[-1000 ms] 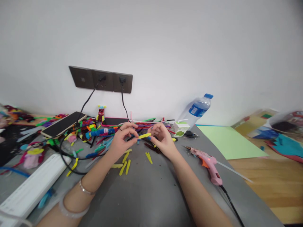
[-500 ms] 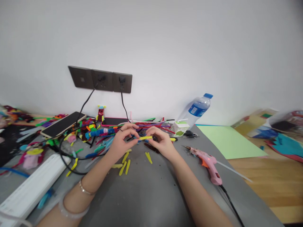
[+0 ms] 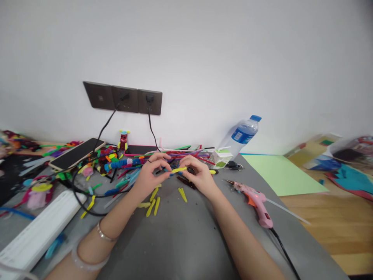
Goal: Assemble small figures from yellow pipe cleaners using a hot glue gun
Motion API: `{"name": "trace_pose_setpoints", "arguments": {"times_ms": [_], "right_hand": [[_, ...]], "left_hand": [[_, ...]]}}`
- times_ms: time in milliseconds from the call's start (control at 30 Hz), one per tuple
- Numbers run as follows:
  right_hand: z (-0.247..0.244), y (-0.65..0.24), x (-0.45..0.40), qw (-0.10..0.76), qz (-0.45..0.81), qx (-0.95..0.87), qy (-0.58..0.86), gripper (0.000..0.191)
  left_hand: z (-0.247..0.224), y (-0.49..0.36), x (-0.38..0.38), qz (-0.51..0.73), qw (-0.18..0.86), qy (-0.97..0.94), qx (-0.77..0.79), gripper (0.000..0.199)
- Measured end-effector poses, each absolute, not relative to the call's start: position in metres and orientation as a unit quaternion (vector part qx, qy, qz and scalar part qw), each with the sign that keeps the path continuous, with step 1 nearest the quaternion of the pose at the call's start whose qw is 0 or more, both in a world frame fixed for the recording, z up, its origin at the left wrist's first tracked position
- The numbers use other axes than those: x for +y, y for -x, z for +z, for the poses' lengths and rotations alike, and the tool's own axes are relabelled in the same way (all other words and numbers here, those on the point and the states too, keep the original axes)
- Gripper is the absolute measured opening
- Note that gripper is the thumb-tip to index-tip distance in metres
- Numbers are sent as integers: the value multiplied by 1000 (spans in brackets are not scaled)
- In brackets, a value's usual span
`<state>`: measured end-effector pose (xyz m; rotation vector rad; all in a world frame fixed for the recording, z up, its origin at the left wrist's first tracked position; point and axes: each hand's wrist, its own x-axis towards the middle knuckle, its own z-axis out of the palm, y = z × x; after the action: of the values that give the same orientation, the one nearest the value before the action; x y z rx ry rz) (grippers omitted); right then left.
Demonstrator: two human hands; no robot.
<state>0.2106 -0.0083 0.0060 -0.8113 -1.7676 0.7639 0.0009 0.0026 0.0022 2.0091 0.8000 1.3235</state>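
Though slim, a vivid yellow strip (image 3: 178,170).

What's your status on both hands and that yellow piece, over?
Left hand and right hand both pinching yellow piece. Loose yellow pieces on grey table. Pink glue gun off to the right, touching neither hand.

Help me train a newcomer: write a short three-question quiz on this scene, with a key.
1. True or false: the pink glue gun is in the right hand.

2. Which thing do the right hand and left hand both hold?
A) a phone
B) a yellow strip
C) a green sheet

3. Fill in: the plastic bottle has a ____ cap.

Key:
1. False; the pink glue gun lies on the gray table.
2. B
3. blue
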Motion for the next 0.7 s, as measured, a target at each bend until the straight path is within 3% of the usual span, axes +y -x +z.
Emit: {"name": "trace_pose_setpoints", "arguments": {"times_ms": [167,333,700], "right_hand": [[1,-213,-6,501,340,-711,356,27],[6,-212,-7,501,309,-733,341,13],[5,-216,-5,484,349,-740,310,14]], "left_hand": [[3,-1,2,498,293,-756,307,6],[4,-1,2,498,297,-755,307,6],[2,-1,0,476,314,-770,286,6]]}}
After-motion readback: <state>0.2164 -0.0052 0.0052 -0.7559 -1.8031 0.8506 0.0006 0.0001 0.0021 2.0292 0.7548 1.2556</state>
